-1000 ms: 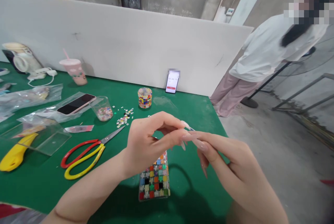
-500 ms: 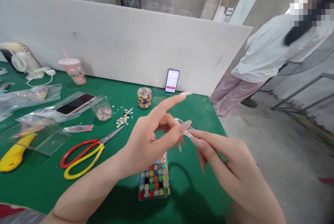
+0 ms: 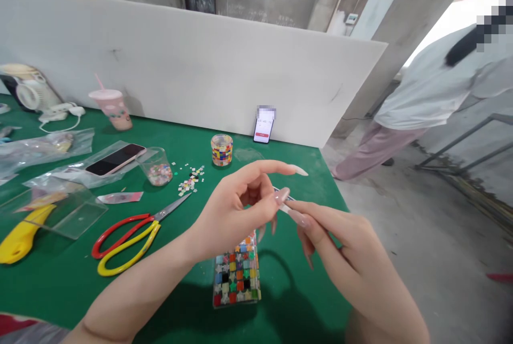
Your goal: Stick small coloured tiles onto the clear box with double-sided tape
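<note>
My left hand and my right hand meet above the green table. The right hand pinches a small thin object between thumb and forefinger; I cannot make out what it is. The left thumb touches that object, the left forefinger is stretched out above it, and the other left fingers are curled. Below the hands lies a flat rectangular piece covered in coloured mosaic tiles.
Red-and-yellow scissors, a yellow knife, a clear cup of tiles, loose tiles, a mosaic jar, two phones, plastic bags and a pink cup are on the table. A person stands at right.
My left forefinger lifted off the pinch, then lowered partway. The person at the right moved further right. My right hand kept its pinch.
</note>
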A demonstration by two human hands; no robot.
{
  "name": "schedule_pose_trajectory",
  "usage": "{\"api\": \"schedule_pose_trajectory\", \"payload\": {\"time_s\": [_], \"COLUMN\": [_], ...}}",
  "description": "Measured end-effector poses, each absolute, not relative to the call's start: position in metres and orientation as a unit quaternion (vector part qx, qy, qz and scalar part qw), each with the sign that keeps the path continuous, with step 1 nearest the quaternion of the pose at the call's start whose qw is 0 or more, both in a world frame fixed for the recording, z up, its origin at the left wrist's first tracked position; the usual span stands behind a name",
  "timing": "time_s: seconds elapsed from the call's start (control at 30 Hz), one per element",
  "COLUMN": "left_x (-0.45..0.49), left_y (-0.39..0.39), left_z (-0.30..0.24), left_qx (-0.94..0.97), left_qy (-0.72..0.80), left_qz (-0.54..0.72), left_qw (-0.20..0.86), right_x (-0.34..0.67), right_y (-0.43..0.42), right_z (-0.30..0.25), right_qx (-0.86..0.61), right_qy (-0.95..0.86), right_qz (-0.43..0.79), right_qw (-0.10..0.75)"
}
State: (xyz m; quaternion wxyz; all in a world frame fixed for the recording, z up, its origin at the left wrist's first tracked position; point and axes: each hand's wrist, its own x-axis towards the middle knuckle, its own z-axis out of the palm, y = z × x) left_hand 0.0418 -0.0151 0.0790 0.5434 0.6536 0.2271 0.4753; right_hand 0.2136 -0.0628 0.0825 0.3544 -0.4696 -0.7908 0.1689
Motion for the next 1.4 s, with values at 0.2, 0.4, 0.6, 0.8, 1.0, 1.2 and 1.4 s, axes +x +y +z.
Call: {"api": "schedule_pose_trajectory", "payload": {"time_s": [0.2,0.4,0.6,0.8,1.0,1.2,1.4], "left_x": [0.043,0.006,0.021,0.021,0.028,0.042,0.056], "left_y": [0.004,0.025,-0.014,-0.02,-0.022,-0.02,-0.021], "left_z": [0.074,0.091,0.087,0.089,0.091,0.08,0.069], "left_qx": [0.47,0.448,0.623,0.647,0.59,0.518,0.488], "left_qy": [0.237,0.217,0.22,0.248,0.219,0.189,0.189], "left_qz": [0.603,0.72,0.551,0.523,0.494,0.517,0.507], "left_qw": [0.599,0.484,0.509,0.496,0.601,0.655,0.685], "right_x": [0.2,0.208,0.206,0.205,0.202,0.177,0.168], "right_y": [-0.063,-0.064,0.002,0.026,-0.028,-0.05,-0.046], "right_z": [0.076,0.077,0.035,0.004,0.056,0.057,0.047], "right_qx": [-0.461,-0.503,-0.663,-0.67,-0.505,-0.324,-0.306], "right_qy": [-0.757,-0.716,-0.729,-0.721,-0.758,-0.67,-0.528], "right_qz": [0.137,0.117,0.143,0.176,0.234,0.294,0.458], "right_qw": [0.442,0.47,0.094,0.027,0.34,0.599,0.646]}}
